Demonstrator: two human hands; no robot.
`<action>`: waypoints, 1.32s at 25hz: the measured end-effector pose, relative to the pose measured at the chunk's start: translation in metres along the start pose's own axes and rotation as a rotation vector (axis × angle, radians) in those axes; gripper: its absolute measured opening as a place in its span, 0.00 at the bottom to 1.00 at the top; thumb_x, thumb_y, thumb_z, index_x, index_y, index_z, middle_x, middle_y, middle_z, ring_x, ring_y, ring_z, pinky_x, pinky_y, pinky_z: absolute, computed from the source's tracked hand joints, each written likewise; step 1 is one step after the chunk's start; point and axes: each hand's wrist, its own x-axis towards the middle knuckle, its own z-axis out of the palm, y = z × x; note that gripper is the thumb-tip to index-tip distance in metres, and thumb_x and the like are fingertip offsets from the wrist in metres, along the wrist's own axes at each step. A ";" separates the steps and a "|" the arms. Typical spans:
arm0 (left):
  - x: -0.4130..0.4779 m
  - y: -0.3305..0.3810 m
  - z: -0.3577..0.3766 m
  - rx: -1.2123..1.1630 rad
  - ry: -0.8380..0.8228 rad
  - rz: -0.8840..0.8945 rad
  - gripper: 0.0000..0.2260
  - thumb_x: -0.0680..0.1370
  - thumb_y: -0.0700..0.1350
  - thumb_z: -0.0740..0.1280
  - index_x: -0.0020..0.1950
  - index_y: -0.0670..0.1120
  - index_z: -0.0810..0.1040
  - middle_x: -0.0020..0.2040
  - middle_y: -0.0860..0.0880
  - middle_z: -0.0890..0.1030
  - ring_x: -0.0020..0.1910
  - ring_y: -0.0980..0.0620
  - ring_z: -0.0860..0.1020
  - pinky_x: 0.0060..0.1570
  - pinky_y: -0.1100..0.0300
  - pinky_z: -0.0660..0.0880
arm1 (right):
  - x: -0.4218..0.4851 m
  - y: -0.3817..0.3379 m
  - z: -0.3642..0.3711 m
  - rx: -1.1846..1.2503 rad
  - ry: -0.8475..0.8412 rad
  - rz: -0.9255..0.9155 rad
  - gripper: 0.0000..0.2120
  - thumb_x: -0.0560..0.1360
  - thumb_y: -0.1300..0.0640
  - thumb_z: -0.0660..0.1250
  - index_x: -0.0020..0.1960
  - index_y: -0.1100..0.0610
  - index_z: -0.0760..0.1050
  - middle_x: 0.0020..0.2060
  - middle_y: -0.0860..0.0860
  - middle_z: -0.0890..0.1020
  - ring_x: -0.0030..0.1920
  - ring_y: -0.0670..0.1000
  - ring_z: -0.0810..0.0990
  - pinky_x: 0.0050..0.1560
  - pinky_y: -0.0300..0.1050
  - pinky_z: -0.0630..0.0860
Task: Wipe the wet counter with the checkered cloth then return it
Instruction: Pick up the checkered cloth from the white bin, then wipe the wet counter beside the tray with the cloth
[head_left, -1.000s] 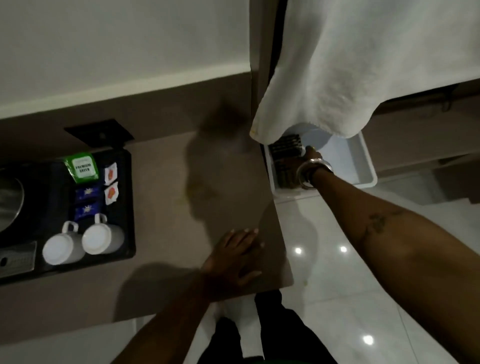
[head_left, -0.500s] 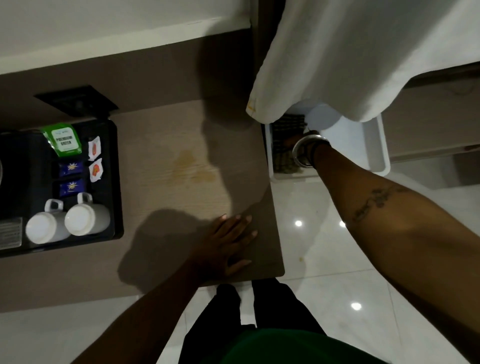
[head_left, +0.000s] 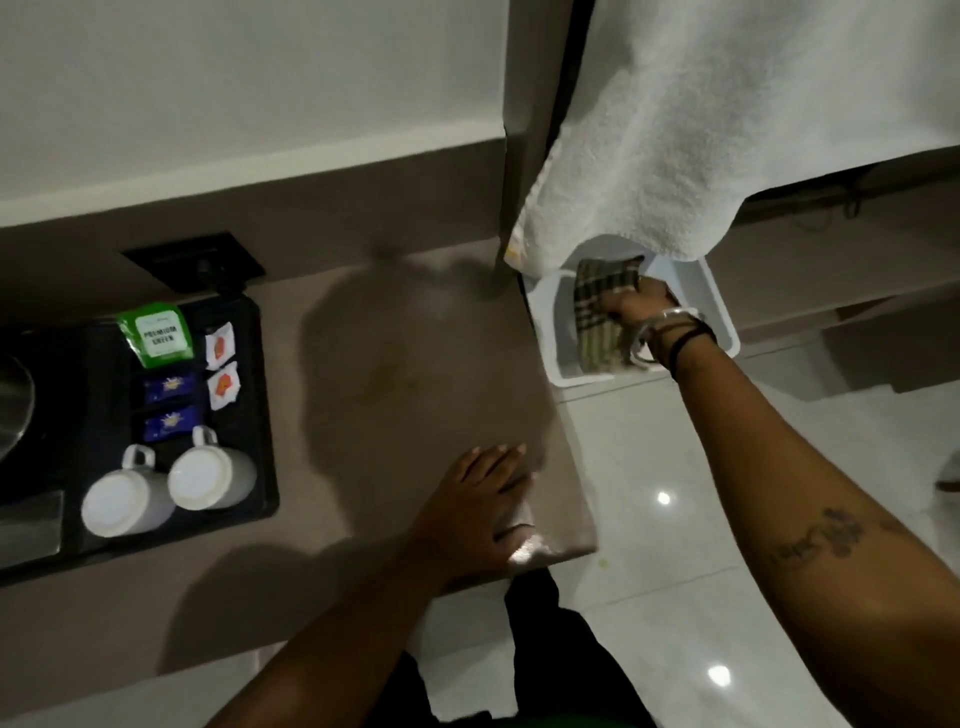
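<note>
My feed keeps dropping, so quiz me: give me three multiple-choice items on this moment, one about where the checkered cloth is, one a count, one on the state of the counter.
1. Where is the checkered cloth?
A. spread on the counter
B. in the white bin beside the counter's end, under the right hand
C. on the black tray

2. How many white mugs stand on the black tray?
A. one
B. two
C. four

3. What is the state of the counter?
A. a yellowish stain shows mid-surface
B. wiped spotless
C. covered by the white towel

Key: 1 B, the right hand's fingers rest on the cloth inside the bin; 2 B, two mugs sit side by side at the tray's near edge; 3 A, the stain lies beyond the left hand, which rests flat near the counter's corner.
</note>
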 end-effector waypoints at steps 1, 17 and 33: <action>0.000 0.002 -0.005 -0.021 0.003 0.004 0.32 0.78 0.66 0.65 0.78 0.53 0.69 0.83 0.46 0.61 0.80 0.43 0.61 0.78 0.43 0.54 | -0.019 0.002 0.003 -0.095 0.024 -0.052 0.23 0.74 0.58 0.72 0.68 0.63 0.76 0.59 0.60 0.82 0.55 0.58 0.81 0.54 0.48 0.77; -0.219 -0.154 -0.014 0.114 0.038 0.219 0.31 0.81 0.66 0.61 0.78 0.48 0.71 0.82 0.44 0.63 0.80 0.44 0.62 0.78 0.44 0.56 | -0.186 0.051 0.229 -0.813 0.093 -0.352 0.49 0.72 0.25 0.55 0.84 0.52 0.51 0.84 0.52 0.50 0.83 0.57 0.48 0.82 0.60 0.46; -0.213 -0.163 0.005 0.054 0.045 0.238 0.33 0.84 0.69 0.54 0.83 0.51 0.61 0.85 0.46 0.54 0.83 0.45 0.53 0.79 0.44 0.49 | -0.091 0.002 0.225 -0.733 0.225 -0.303 0.47 0.72 0.18 0.39 0.83 0.45 0.50 0.84 0.50 0.51 0.84 0.56 0.47 0.81 0.63 0.44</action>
